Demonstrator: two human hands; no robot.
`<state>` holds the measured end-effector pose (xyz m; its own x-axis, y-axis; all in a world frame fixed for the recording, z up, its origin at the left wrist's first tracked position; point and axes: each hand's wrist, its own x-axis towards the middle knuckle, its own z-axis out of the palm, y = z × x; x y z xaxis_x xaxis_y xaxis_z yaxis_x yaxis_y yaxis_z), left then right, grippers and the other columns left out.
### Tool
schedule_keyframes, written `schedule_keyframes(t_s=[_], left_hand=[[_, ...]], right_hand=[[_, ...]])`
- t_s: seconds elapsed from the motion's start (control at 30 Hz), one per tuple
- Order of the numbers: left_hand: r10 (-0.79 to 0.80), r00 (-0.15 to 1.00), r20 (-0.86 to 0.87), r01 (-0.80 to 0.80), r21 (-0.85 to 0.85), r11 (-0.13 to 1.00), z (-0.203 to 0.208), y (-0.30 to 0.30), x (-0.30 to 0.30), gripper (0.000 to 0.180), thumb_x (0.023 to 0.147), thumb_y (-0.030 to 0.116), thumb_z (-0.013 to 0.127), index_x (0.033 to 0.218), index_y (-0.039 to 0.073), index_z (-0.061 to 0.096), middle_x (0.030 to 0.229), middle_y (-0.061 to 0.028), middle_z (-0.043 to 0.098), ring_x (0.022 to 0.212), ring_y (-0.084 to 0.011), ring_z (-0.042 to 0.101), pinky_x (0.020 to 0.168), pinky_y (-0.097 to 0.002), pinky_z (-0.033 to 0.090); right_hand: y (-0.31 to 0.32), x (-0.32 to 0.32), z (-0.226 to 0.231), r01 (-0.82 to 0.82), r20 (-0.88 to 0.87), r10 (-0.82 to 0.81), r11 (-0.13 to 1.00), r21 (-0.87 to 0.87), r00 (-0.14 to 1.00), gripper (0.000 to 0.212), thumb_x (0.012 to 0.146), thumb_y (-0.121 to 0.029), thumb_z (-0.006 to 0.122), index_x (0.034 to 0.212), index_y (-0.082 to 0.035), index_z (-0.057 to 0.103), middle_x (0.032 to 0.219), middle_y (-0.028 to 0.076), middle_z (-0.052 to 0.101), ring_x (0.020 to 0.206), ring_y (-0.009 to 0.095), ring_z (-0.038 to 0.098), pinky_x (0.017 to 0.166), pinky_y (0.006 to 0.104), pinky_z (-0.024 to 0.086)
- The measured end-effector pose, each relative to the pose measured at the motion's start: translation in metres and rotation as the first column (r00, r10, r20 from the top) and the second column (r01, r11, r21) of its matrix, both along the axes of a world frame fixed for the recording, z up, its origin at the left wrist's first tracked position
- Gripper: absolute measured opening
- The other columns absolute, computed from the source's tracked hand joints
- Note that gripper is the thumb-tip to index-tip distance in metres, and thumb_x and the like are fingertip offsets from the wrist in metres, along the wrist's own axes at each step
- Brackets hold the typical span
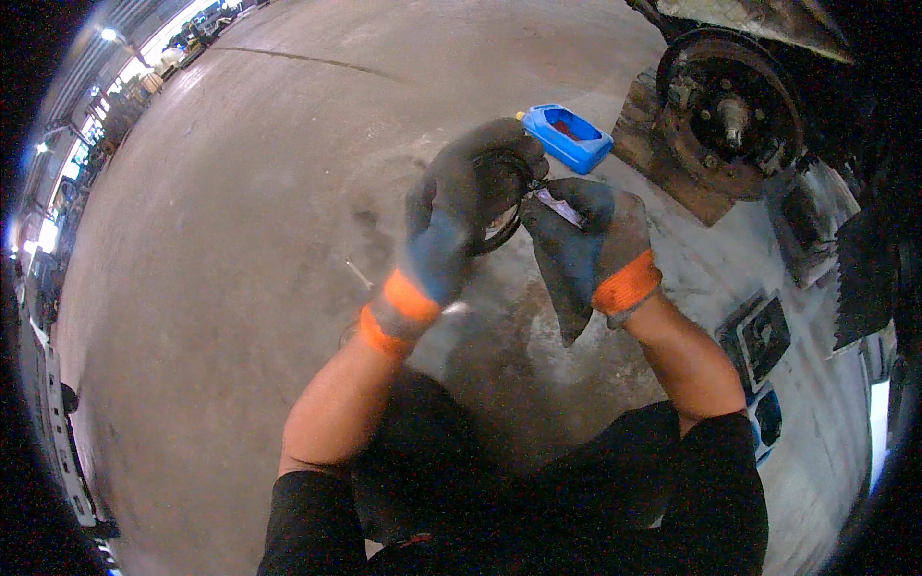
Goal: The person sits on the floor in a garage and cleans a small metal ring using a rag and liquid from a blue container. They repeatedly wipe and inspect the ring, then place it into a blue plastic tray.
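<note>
A blue container [582, 154] sits just beyond the right hand [595, 228]

Ceiling lamps [109, 35]: small, blown-out white spots at upper left.
Bright wall openings [48, 233]: daylight glare along the left side, detail washed out.
Concrete floor [240, 192]: moderate, diffuse light with soft dark patches (shadow or stain, hard to say).
Wheel hub [733, 120]: dim, the area to its right sinking toward black.
Left glove [456, 197]: slightly smeared, soft toward the cuff.
Black sleeves [711, 480]: little detail, speckled with grain.
Picture edge: black corners, straight lines bowed by the fisheye.
</note>
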<state>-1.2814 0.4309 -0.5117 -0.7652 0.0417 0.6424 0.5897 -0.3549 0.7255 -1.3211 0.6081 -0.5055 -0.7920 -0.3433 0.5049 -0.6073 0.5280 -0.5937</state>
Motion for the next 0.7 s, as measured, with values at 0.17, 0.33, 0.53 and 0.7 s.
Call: schedule_keyframes(t_s=[0.17,0.33,0.53,0.7], left_hand=[[0.006,0.997,0.075,-0.006,-0.004,1.000,-0.005,0.003,-0.005,0.065,0.102,0.053,0.045,0.137,-0.002,0.050,0.129,-0.0148,0.061,0.119,-0.0246,0.059,0.106,-0.0412,0.046],[0.000,0.981,0.196,0.014,-0.070,0.997,-0.001,-0.003,0.003,0.064,0.103,0.052,0.045,0.135,-0.002,0.053,0.128,-0.0138,0.062,0.118,-0.0235,0.060,0.105,-0.0401,0.047],[-0.119,0.970,0.213,0.123,-0.005,0.992,-0.006,-0.010,0.001,0.061,0.102,0.050,0.049,0.134,-0.001,0.054,0.127,-0.0145,0.063,0.116,-0.0227,0.061,0.103,-0.0392,0.048],[-0.043,0.961,0.273,0.063,-0.066,0.996,-0.005,-0.012,-0.002,0.057,0.102,0.048,0.050,0.132,-0.001,0.056,0.126,-0.0155,0.063,0.115,-0.0246,0.062,0.103,-0.0397,0.048]], right_hand=[[0.013,-0.014,-0.023,0.007,-0.105,0.002,0.996,0.088,0.994,0.031,0.083,-0.031,0.077,0.097,-0.003,0.075,0.084,0.015,0.073,0.076,0.024,0.071,0.070,0.0356,0.054],[0.006,-0.005,0.000,-0.005,-0.058,0.011,0.995,0.096,0.998,0.032,0.083,-0.031,0.077,0.098,-0.003,0.075,0.086,0.015,0.073,0.077,0.026,0.071,0.071,0.0358,0.055],[0.006,-0.002,0.007,-0.016,-0.108,0.032,0.988,0.153,0.994,0.031,0.083,-0.029,0.077,0.098,-0.003,0.074,0.089,0.016,0.073,0.082,0.027,0.071,0.075,0.0352,0.055],[0.007,-0.012,-0.005,-0.080,0.071,0.073,0.992,0.097,0.995,0.031,0.085,-0.028,0.075,0.105,-0.004,0.073,0.097,0.014,0.073,0.089,0.021,0.069,0.080,0.0351,0.054]])
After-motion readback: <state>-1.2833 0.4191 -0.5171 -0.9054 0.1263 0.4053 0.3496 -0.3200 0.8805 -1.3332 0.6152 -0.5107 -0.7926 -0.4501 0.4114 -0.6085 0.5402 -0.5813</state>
